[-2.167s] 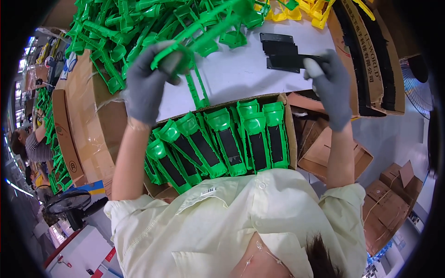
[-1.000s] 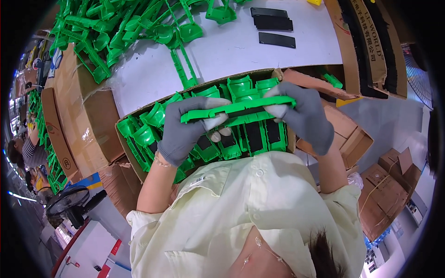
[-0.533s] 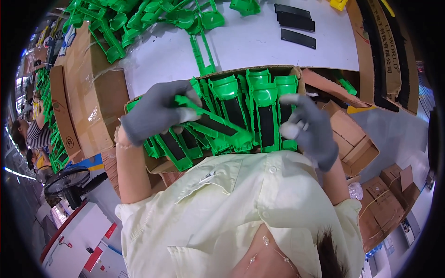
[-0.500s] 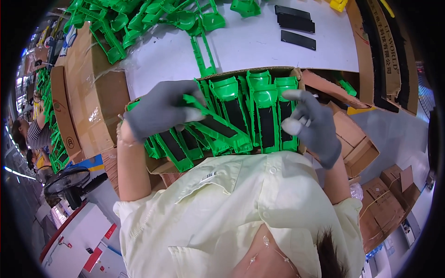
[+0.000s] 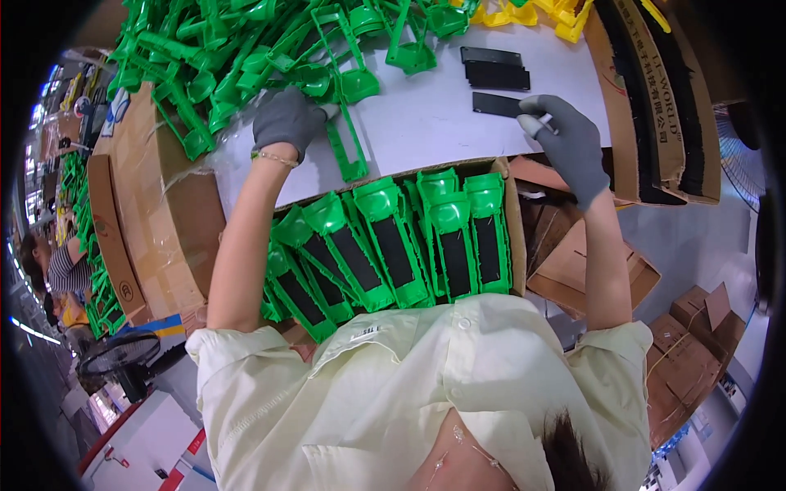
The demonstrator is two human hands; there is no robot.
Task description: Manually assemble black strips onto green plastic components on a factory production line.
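Both my hands wear grey gloves with paler fingertips. My left hand [image 5: 286, 123] is at the lower edge of a heap of green plastic parts [image 5: 237, 61]. Its thumb touches the rail of a long green part [image 5: 350, 147]; the other fingers are partly hidden, so a grip is unclear. My right hand [image 5: 566, 139] is closed with its fingertips on the right end of a flat black strip [image 5: 494, 105]. More black strips [image 5: 495, 69] lie just beyond it. In front of me, a cardboard box [image 5: 515, 233] holds several green parts with black strips in them [image 5: 391, 245].
Yellow plastic parts [image 5: 565, 16] lie at the far edge of the white tabletop [image 5: 426, 123]. Cardboard boxes stand at left [image 5: 176, 204] and right [image 5: 655, 123], with an opened carton [image 5: 589, 254] below right. A black fan [image 5: 123, 360] and another person [image 5: 61, 266] are at left.
The green part my left hand held is out of that hand, which has moved forward to the heap. My right hand has moved from the box to the black strip. The view has shifted.
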